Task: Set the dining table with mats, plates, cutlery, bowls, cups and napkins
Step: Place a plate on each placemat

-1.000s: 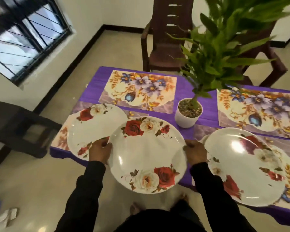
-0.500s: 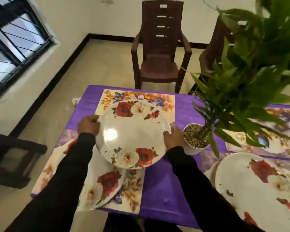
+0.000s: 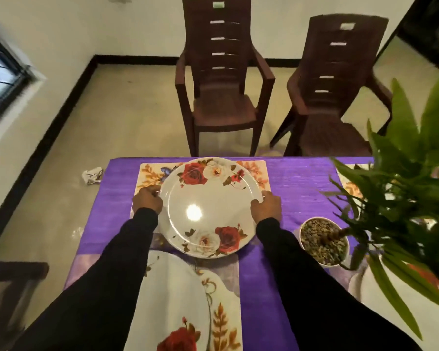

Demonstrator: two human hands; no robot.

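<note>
A white plate with red and cream roses (image 3: 208, 198) lies over the far floral mat (image 3: 150, 173) on the purple table. My left hand (image 3: 147, 201) grips the plate's left rim and my right hand (image 3: 266, 206) grips its right rim. I cannot tell if the plate rests on the mat or hovers just above it. A second rose plate (image 3: 173, 300) sits on the near mat (image 3: 226, 320), partly hidden under my left sleeve.
A white pot (image 3: 325, 240) holding a leafy green plant (image 3: 416, 188) stands right of the plate. Another mat's corner (image 3: 350, 183) shows behind the leaves. Two brown plastic chairs (image 3: 221, 97) (image 3: 337, 102) stand past the far table edge. Crumpled paper (image 3: 93, 175) lies on the floor.
Both hands have carried the plate forward from near my body across the table to the far mat. My view has tilted up and moved forward, bringing a second chair into sight.
</note>
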